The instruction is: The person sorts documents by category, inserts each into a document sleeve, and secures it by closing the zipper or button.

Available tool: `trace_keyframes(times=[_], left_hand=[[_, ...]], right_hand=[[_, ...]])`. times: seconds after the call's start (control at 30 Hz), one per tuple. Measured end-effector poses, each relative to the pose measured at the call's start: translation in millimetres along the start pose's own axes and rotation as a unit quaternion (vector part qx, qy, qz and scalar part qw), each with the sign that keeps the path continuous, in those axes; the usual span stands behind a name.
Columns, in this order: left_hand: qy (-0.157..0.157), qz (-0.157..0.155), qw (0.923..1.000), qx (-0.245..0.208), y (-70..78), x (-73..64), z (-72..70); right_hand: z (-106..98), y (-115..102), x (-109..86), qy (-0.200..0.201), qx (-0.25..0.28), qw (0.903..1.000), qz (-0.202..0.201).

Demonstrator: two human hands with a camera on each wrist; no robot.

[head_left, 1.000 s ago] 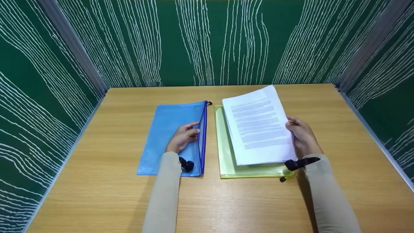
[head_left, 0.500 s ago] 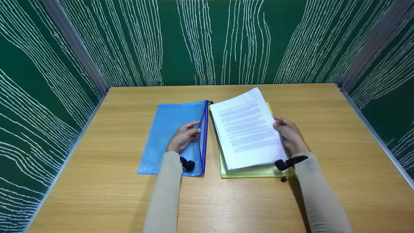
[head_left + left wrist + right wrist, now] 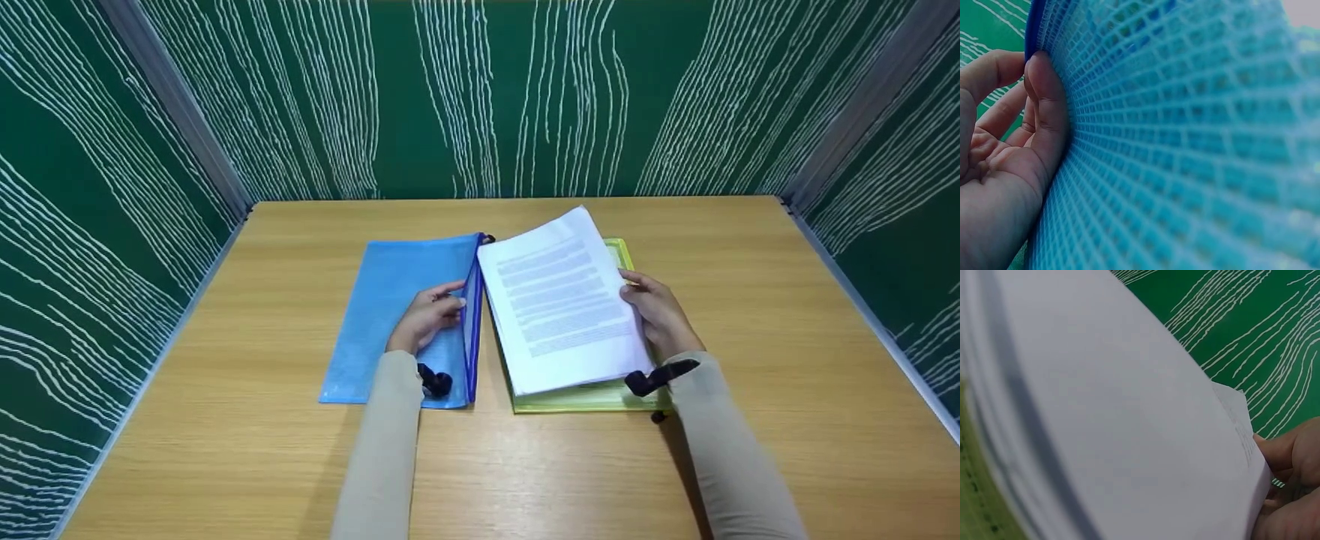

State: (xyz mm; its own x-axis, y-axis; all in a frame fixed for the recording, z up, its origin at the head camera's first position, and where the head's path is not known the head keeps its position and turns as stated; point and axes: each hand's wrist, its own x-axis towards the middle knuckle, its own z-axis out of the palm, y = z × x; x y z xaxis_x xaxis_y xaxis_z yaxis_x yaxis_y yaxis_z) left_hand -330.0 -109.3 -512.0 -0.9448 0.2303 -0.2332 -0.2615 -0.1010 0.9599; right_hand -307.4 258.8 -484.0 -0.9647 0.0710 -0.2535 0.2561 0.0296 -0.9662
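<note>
My left hand (image 3: 427,319) pinches the opening edge of a blue mesh zip pouch (image 3: 397,277) lying on the table. In the left wrist view, thumb and fingers hold the mesh (image 3: 1185,140) by its dark blue rim, lifting that side. My right hand (image 3: 658,311) grips a stack of printed paper sheets (image 3: 562,300) by the right edge. The sheets are tilted, their upper left corner at the pouch's zip side. Beneath them lies a yellow-green zip pouch (image 3: 585,399), mostly covered. The right wrist view shows the paper (image 3: 1129,410) bending near the fingers.
The wooden table (image 3: 480,472) carries both pouches side by side with a narrow gap. Green panels (image 3: 502,97) with white wavy lines enclose the back and both sides. A small dark zip pull (image 3: 658,417) sticks out by the yellow-green pouch's lower right corner.
My right hand has carried the paper sheets leftward, from over the yellow-green pouch to the blue pouch's opening edge. The left hand has kept its place.
</note>
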Motion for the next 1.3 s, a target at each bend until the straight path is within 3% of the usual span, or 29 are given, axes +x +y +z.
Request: trace_keyframes(times=[0.4,0.7,1.07,1.3], left_hand=[[-0.008,-0.002,1.0,0.002,1.8,-2.9,0.6],[0.001,-0.002,1.0,0.003,-1.1,-0.5,2.2],[0.006,-0.007,0.9998,0.02,1.1,-1.3,4.7],[0.006,-0.006,0.9995,0.029,0.6,-1.2,4.2]], right_hand=[[11.9,1.4,-0.3,-0.021,0.023,0.9992,0.024],[21.3,7.3,0.2,-0.015,0.035,0.9993,0.0],[32.4,9.3,-4.6,-0.029,-0.03,0.9991,0.01],[34.1,9.6,-4.9,-0.043,-0.029,0.9984,0.02]])
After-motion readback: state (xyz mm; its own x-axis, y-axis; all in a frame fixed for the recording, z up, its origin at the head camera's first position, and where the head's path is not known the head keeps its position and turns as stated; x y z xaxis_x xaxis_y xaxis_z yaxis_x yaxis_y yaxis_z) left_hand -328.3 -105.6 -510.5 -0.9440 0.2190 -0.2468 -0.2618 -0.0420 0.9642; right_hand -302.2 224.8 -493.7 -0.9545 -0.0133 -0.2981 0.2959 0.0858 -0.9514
